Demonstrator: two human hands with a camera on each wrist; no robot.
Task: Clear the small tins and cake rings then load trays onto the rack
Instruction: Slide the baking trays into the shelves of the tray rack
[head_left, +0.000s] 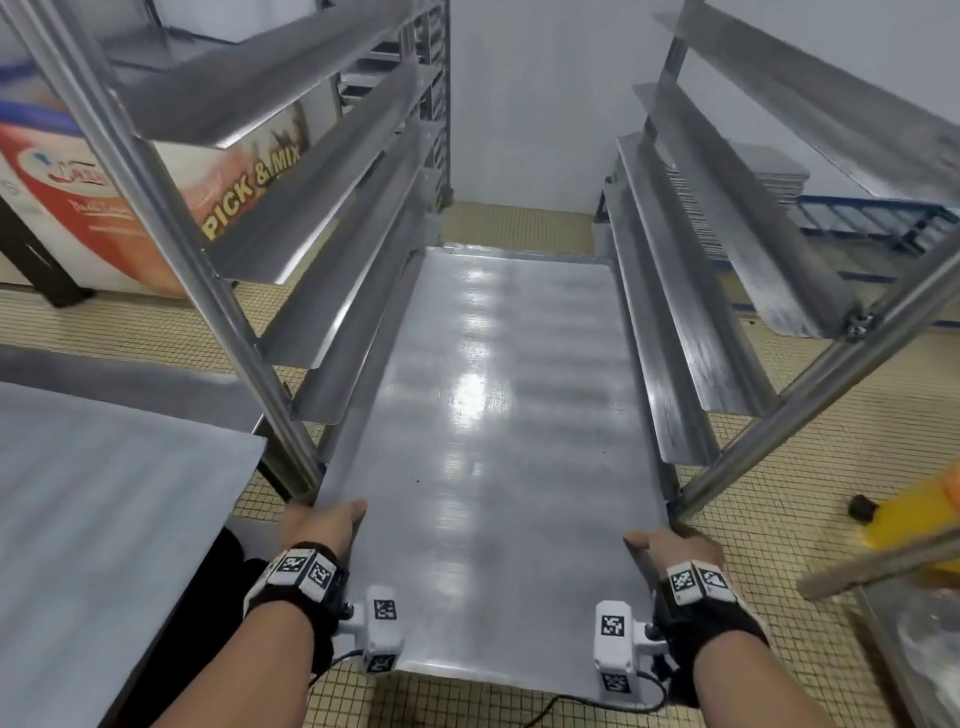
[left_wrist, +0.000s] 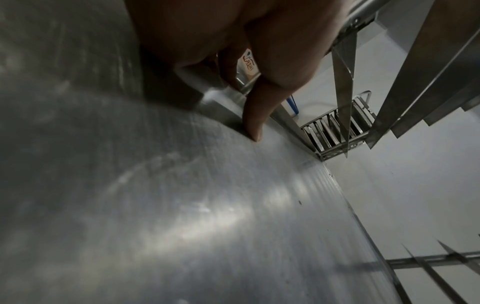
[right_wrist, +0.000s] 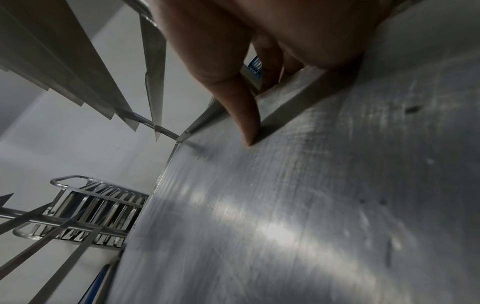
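A large bare metal tray (head_left: 488, 415) lies lengthwise between the angled runners of a steel rack (head_left: 291, 332), its far end reaching past the back of the rack. My left hand (head_left: 327, 525) grips the tray's left long edge near the front, thumb on top of the tray (left_wrist: 182, 205). My right hand (head_left: 670, 545) grips the right long edge, thumb pressed on the tray (right_wrist: 298, 205) surface. In both wrist views the other fingers curl under the rim. No tins or cake rings are in view.
Empty rack runners (head_left: 737, 228) rise on both sides above the tray. A steel table top (head_left: 104, 509) lies to my left. A stack of trays (head_left: 748, 176) sits on a blue trolley at back right. A second rack (head_left: 405, 88) stands behind.
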